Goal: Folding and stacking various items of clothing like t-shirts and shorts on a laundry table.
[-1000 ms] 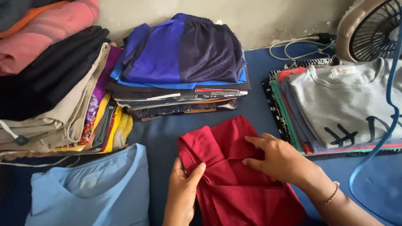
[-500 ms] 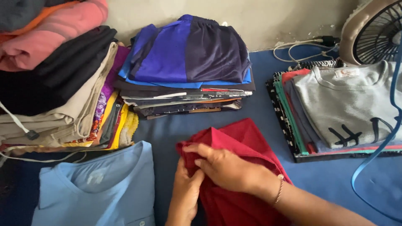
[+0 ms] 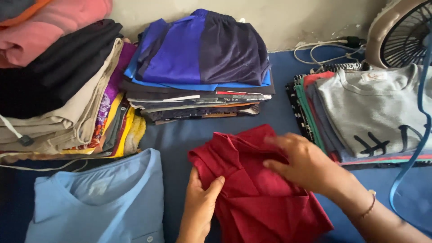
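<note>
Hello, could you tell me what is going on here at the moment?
A person is handling a dark red garment on a blue cloth surface. The left hand pinches its left edge, while the right hand lies flat on top of it. Around it are a light blue shirt, a stack topped by blue shorts, and a pile topped by a grey shirt.

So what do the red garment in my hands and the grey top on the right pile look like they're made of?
Red garment: probably thin woven cotton or a blend, matte, holding sharp creases. Grey top: likely cotton jersey knit, soft and matte, with a ribbed-looking neckline. Neither can be confirmed by sight.
</note>
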